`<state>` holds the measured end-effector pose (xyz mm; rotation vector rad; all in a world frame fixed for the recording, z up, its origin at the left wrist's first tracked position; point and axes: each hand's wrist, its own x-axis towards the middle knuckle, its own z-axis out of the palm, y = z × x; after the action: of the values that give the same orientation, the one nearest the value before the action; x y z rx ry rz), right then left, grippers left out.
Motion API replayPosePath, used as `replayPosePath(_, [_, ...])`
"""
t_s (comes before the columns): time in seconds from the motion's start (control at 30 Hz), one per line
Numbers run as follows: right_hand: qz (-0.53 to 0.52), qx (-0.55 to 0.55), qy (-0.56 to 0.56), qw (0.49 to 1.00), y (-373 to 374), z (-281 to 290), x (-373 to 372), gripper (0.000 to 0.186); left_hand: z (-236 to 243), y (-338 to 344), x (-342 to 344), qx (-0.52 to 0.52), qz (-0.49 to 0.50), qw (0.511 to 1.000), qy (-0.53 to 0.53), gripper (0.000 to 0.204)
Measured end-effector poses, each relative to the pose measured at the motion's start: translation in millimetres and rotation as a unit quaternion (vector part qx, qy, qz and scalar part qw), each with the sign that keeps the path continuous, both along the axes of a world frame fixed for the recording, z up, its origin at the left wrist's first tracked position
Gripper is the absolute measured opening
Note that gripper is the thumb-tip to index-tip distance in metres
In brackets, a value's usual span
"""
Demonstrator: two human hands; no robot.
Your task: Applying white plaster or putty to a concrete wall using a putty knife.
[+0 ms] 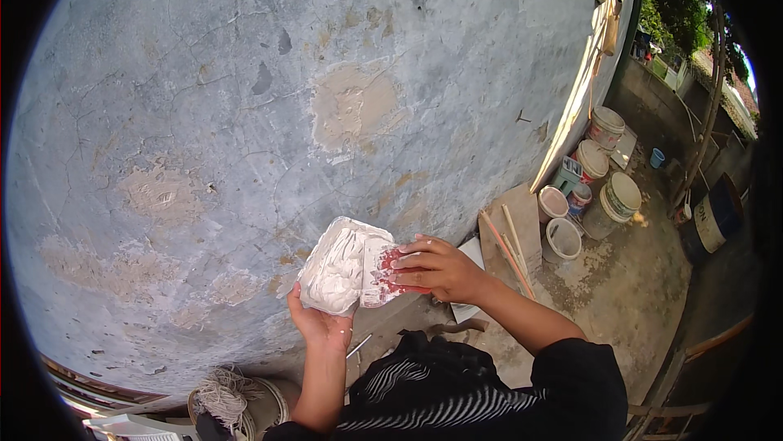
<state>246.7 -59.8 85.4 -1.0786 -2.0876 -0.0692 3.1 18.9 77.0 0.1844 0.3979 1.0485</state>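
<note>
My left hand [320,323] is wrapped round the lower side of a shallow white plastic tub [349,308], holding it up in front of the wall. Thick off-white putty [338,266] with ridged marks fills the tub. In my right hand [436,268] is a red putty scraper [390,271], its broad face smeared with white putty. The scraper's edge lies against the tub's right side, touching the putty. Specks of putty dot both hands. Behind them, the blue-grey wall [245,131] bears beige filled patches [352,104].
Several paint buckets [620,196] stand along the wall's foot at right, beside boards and thin wooden sticks [510,241]. A dark drum [718,217] and a small blue pail [657,157] are farther right. At lower left, a bucket holds tangled string [228,396].
</note>
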Motion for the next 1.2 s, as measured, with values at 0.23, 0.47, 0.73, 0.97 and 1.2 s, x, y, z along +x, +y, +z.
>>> replayPosePath(0.23, [0.041, -0.033, 0.024, 0.998, -17.8, 20.0, 32.1, 0.05, -6.0, -0.6, 18.8, 0.029, 0.05, 0.998, -0.011, 0.069])
replayPosePath(0.47, [0.025, -0.085, 0.423, 0.902, -21.2, -10.9, 52.8, 0.045, -18.1, -18.6, 48.9, 0.056, 0.103, 0.993, 0.015, 0.069])
replayPosePath(0.73, [-0.043, -0.131, 0.656, 0.742, -25.2, -36.7, 62.7, 0.02, -19.8, -48.1, 64.4, 0.091, 0.08, 0.991, 0.063, 0.072])
replayPosePath(0.97, [-0.05, -0.165, 0.831, 0.528, -14.4, -52.8, 76.4, 0.025, -26.0, -50.4, 63.4, 0.098, 0.055, 0.991, 0.071, 0.071])
replayPosePath(1.2, [-0.071, -0.219, 0.833, 0.503, 33.8, -81.3, 111.9, 0.017, -47.3, -40.8, 50.4, 0.07, 0.08, 0.99, 0.088, 0.072])
